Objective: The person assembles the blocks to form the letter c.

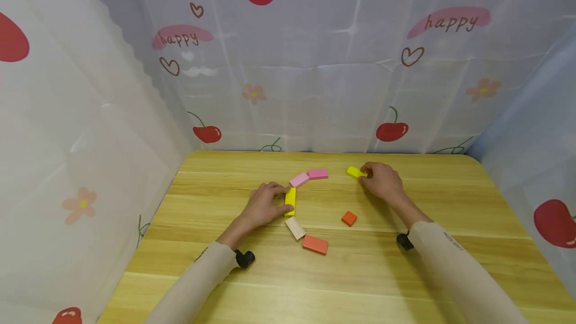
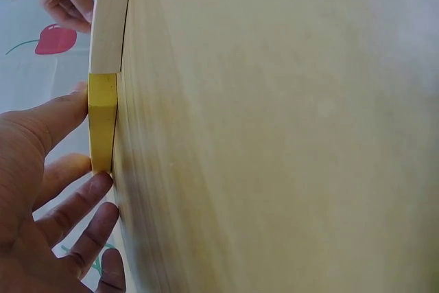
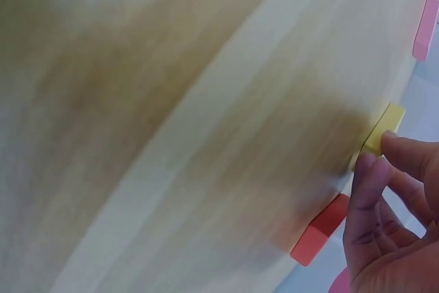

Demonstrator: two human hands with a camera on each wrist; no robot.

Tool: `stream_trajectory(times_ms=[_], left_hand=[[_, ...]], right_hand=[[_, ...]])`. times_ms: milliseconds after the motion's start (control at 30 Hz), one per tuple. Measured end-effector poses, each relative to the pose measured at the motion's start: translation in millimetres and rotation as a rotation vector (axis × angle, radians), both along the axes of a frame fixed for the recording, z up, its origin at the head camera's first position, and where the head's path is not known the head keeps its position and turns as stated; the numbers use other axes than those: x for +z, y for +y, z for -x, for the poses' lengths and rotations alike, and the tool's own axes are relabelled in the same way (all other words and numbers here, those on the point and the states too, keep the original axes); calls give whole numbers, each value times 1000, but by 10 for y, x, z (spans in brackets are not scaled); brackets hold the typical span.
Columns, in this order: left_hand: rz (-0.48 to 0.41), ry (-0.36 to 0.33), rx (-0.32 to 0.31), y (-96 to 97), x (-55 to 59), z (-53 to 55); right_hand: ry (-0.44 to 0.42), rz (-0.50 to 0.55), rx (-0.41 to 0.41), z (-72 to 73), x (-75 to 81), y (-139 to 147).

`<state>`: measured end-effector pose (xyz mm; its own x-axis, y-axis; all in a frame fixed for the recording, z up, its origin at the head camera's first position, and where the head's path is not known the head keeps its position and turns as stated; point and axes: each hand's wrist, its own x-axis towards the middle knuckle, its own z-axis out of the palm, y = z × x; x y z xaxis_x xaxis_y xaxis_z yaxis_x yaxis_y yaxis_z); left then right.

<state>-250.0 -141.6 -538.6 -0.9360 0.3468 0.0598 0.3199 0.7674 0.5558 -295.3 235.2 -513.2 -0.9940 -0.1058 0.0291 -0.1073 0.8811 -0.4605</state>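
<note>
My left hand (image 1: 263, 205) has its thumb and index finger at the two ends of a yellow block (image 1: 290, 202), gripping it lengthwise on the table. In the left wrist view that yellow block (image 2: 103, 121) meets a plain wooden block (image 2: 110, 18) end to end, while the other fingers spread loosely. Further right, my right hand (image 1: 382, 180) pinches one end of a second yellow block (image 1: 355, 172) between thumb and fingers. The right wrist view shows this yellow block (image 3: 385, 127) at the fingertips, close to the tabletop, with an orange-red block (image 3: 320, 230) nearby.
Two pink blocks (image 1: 318, 174) lie end to end beyond the left yellow block. Nearer me, the plain block (image 1: 295, 228) leads to a flat orange-red block (image 1: 315, 244), forming a curved row. A small orange block (image 1: 349, 218) lies apart. Printed curtains (image 1: 306, 89) border the wooden table (image 1: 216, 294).
</note>
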Motion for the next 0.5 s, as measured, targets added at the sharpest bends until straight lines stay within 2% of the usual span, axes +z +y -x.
stream_trajectory(times_ms=[500], left_hand=[[-3, 11, -3, -7, -8, -4]], right_hand=[[-33, -22, 22, 101, 47, -56]])
